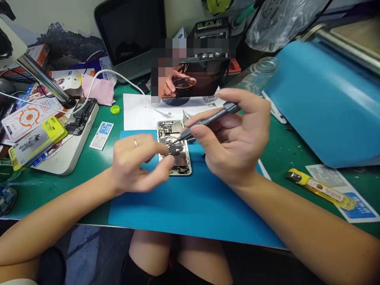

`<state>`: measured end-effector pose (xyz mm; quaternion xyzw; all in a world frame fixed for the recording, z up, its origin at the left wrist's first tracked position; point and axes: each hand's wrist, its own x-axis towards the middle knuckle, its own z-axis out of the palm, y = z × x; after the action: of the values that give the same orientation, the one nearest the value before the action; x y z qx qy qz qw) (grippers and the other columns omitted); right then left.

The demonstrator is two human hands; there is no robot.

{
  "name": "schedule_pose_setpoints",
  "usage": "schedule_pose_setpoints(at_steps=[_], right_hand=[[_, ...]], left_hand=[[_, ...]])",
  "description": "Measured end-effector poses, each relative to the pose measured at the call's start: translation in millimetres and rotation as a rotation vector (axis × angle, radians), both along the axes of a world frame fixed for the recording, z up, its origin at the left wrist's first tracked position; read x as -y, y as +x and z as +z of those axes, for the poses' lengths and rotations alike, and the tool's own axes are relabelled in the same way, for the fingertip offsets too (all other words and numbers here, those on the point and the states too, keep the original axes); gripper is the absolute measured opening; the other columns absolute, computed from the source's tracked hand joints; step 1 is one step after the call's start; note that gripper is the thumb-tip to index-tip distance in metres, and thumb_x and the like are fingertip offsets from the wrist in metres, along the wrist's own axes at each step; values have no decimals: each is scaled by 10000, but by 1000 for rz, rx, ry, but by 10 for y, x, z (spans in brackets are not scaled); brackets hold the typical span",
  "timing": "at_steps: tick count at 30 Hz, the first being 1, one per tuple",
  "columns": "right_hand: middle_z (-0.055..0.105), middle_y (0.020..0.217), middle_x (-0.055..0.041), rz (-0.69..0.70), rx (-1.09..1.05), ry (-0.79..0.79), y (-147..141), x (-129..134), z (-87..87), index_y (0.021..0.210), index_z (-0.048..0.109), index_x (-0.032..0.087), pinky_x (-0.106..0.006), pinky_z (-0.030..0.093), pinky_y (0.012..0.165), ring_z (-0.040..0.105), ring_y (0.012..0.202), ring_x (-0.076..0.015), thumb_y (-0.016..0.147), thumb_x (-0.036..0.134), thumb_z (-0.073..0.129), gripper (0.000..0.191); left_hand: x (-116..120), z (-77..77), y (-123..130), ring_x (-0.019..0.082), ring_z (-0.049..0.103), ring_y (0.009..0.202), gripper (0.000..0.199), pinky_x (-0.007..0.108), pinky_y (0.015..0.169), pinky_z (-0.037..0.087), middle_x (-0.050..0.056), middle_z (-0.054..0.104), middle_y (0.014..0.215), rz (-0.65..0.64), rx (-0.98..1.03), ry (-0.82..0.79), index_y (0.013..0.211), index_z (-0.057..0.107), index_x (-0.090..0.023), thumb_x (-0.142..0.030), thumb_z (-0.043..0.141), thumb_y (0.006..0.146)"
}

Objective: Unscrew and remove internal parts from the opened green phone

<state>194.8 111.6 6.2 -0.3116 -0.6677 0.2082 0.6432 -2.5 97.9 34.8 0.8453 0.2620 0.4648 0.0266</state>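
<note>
A green table (95,162) stands before us, and on it lies a blue mat (178,206), whose near edge is above the bare knees (151,249) of the seated person. Over the mat we see the two hands. The left hand (139,164), with a ring (135,143) on one finger, has thumb and forefinger bent toward each other at the left side of the phone; we cannot tell if these tips meet or pinch some small piece. The right hand (237,138) has its fingers closed around a slim dark tool (213,116), which slants down to the left. Its thin tip is over the inside of the phone, but we cannot tell if it touches.

The phone (181,160) lies opened between the hands, its inner parts visible, mostly on the mat and with its top end reaching the white sheet (136,113). To the right, a yellow cutter (322,189) rests partly on a printed card (362,206). To the left we find a yellow box (38,142) and, farther, a green cap (115,109) near a pink cloth (97,90). Behind the sheet, a dark glossy panel (208,75) shows a reflected hand, and a glass jar (257,75) is just beside it. Farthest, a dark monitor (130,29) stands near the wall.
</note>
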Motion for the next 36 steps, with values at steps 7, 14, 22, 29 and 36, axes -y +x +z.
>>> schedule_pose_setpoints(at_steps=[7,14,22,29,36], right_hand=[[693,929,-3,-53,-31,-22,-12,-15,24,1342,565,382,-281,622,630,713,749,-152,968,198,660,428],[665,1049,20,-32,-164,-14,-63,2,10,1296,621,406,-291,623,634,696,737,-137,911,214,725,443],[703,858,16,-79,-145,-107,-41,16,-102,1348,588,409,-323,605,593,674,659,-182,935,329,699,436],[701,876,8,-41,-139,-108,-37,27,-125,1371,584,368,-290,591,534,692,693,-164,936,257,690,461],[693,878,-3,-15,-143,-104,-43,27,-150,1378,578,365,-272,573,488,703,718,-175,941,234,678,466]], left_hand=[[-117,-240,-47,118,463,542,78,260,537,377,-54,503,631,26,-24,-31,925,621,-210,-256,659,876],[-103,-245,-20,118,503,574,224,260,569,388,-39,555,671,17,-91,-140,974,625,-178,-368,715,896],[-113,-282,-33,104,555,535,152,261,563,379,-21,657,666,-14,-164,-132,1039,689,-133,-262,672,959],[-114,-313,-39,99,602,543,130,258,548,375,-14,699,670,-11,-178,-96,1036,711,-125,-232,660,982],[-124,-323,-42,104,631,541,120,274,529,387,-6,721,677,-13,-198,-80,1027,723,-126,-212,646,995]])
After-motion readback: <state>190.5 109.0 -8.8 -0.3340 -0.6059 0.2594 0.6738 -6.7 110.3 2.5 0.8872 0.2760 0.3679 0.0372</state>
